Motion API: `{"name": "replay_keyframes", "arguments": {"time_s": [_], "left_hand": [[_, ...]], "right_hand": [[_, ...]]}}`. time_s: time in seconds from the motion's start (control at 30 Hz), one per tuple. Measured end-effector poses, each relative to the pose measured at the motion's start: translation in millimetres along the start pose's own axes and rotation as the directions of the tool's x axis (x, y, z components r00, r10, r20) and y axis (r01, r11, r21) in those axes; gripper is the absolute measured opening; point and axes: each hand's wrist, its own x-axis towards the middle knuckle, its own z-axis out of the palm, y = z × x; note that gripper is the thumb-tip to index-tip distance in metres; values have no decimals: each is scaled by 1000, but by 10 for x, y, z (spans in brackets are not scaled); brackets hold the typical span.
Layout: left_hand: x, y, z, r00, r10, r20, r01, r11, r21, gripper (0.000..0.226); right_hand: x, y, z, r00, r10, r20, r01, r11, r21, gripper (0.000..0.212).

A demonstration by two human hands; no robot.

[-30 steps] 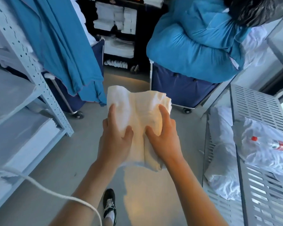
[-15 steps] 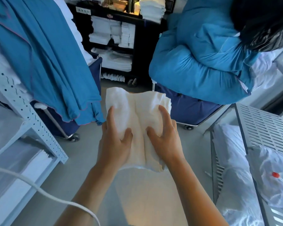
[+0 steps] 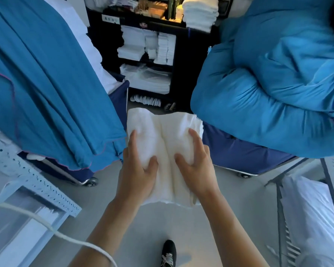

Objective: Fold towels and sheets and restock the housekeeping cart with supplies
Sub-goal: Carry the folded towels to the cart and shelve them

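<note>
A folded white towel [image 3: 165, 157] is held up in the air in front of the black cart [image 3: 183, 60], which stands straight beyond it. The left hand [image 3: 137, 170] grips the towel's left side, thumb on top and index finger stretched forward; the right hand [image 3: 196, 166] grips the right side the same way. The other fingers of both hands are hidden under the cloth, so their pose cannot be told. Items on the cart's top shelf are too blurred to make out, and the blue bedding [image 3: 268, 89] to the cart's right is cut off by the frame edge.

Fingers of both hands [image 3: 168, 170] hidden under towel [image 3: 163, 135], cart [image 3: 183, 54] top cut off
</note>
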Motion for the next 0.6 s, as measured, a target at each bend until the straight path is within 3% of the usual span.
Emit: {"name": "replay_keyframes", "arguments": {"time_s": [0.27, 0.6], "left_hand": [[1371, 173, 719, 996, -28, -84, 30, 999, 23, 86], [2513, 183, 1214, 992, -42, -119, 51, 996, 68, 85]], "right_hand": [[1688, 244, -60, 998, -42, 53, 40, 999, 32, 76], [3025, 447, 74, 989, -78, 123, 68, 994, 85, 76]]}}
